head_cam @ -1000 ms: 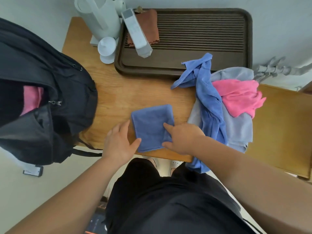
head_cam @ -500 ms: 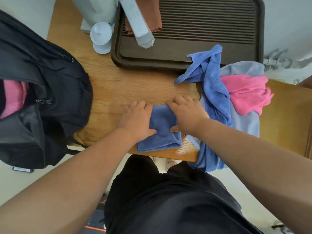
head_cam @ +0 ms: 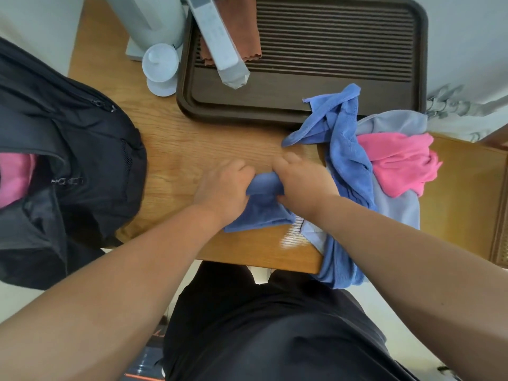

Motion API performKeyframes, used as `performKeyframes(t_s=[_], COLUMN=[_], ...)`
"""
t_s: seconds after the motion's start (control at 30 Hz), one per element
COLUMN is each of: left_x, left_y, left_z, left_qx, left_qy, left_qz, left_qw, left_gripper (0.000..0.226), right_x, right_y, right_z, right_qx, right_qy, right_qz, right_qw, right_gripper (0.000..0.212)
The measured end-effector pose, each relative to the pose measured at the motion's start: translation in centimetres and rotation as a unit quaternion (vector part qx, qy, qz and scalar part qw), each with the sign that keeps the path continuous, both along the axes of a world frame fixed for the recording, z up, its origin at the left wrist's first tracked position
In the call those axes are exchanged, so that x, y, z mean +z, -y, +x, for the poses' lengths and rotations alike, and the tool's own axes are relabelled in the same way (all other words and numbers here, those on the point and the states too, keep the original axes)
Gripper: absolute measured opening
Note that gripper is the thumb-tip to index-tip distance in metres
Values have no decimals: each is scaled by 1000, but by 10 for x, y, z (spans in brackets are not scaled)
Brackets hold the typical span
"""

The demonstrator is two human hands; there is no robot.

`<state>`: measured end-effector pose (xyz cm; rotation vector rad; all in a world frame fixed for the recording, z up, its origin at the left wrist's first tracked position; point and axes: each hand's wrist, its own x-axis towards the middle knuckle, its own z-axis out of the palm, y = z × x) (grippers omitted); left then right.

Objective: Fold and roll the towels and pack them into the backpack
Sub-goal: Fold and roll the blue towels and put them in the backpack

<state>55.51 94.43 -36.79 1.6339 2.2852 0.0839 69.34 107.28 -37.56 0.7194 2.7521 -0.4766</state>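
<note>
The blue towel (head_cam: 261, 207) lies near the front edge of the wooden desk (head_cam: 192, 149), its far end bunched up into a roll between both hands while the near end still lies flat. The left hand (head_cam: 222, 188) has its fingers curled down onto the roll's left side; the right hand (head_cam: 299, 185) does the same on the right — both sets of fingers are closed on the cloth, a little blurred. At about three o'clock from the hands sits a loose heap: another blue towel (head_cam: 346, 149) draped over a pale grey towel (head_cam: 395, 204), with a pink towel (head_cam: 398, 163) on top. At nine o'clock the black backpack (head_cam: 68, 160) gapes open, something pink inside. At twelve o'clock — a dark slatted tray (head_cam: 330, 86).
</note>
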Motion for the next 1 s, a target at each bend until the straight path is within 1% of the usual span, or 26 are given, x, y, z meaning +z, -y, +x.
performKeyframes(t_s=[0.03,0.07,0.1,0.13,0.17,0.23,0.37,0.43,0.47,0.5,0.57,0.6,0.63,0.7,0.73,0.77,0.83,0.9,0.97,1.0], left_x=[-1,-2,-3,-2,-3,-3,-9,-12,-15,-19,-27,-30,-32,-36,-37,-37,-36,-32,-26,-23], left_y=[-3,-5,-6,-7,-7,0,31,49,57,64,70,71,71,70,69,68,69,68,63,58], left_z=[-3,-4,-4,-3,-1,5,29,45,52,57,63,65,65,65,64,64,64,62,60,59], left_qx=[-3,-8,-14,-20,-25,-36,-49,-42,-38,-38,-37,-38,-38,-36,-35,-37,-36,-9,69,108], left_qy=[-13,-27,-39,-46,-49,-44,-23,-23,-27,-29,-39,-48,-52,-49,-48,-50,-42,29,119,139], left_qz=[27,47,60,67,70,78,86,26,-15,-53,-90,-97,-104,-119,-124,-130,-130,-101,-28,2], left_qw=[1000,998,997,996,996,995,995,999,999,997,995,993,993,991,990,990,990,994,990,984], left_gripper=[16,17,19,21,24,31,57,78,87,92,94,95,95,95,94,94,91,82,76,73], right_x=[0,0,1,1,-1,-8,-23,-24,-23,-21,-18,-16,-13,-8,-6,-6,-12,-21,-25,-26], right_y=[-2,-3,-2,-1,2,8,21,28,32,36,40,40,41,40,40,39,38,35,31,30], right_z=[2,5,10,15,20,29,39,45,48,53,59,58,56,46,40,35,28,27,27,26], right_qx=[-24,-36,-30,-13,2,8,-31,-42,-42,-33,-3,3,3,-1,5,15,30,29,32,40], right_qy=[-42,-76,-90,-85,-70,-58,-102,-107,-94,-71,-19,-11,-21,-65,-72,-62,-3,58,71,70], right_qz=[3,2,0,0,5,10,13,8,9,15,31,39,47,54,54,54,46,31,20,17], right_qw=[999,996,995,996,998,998,994,993,995,997,999,999,999,996,996,996,998,997,997,997], right_gripper=[36,42,52,62,67,62,38,34,34,39,59,66,67,62,60,60,64,70,74,76])
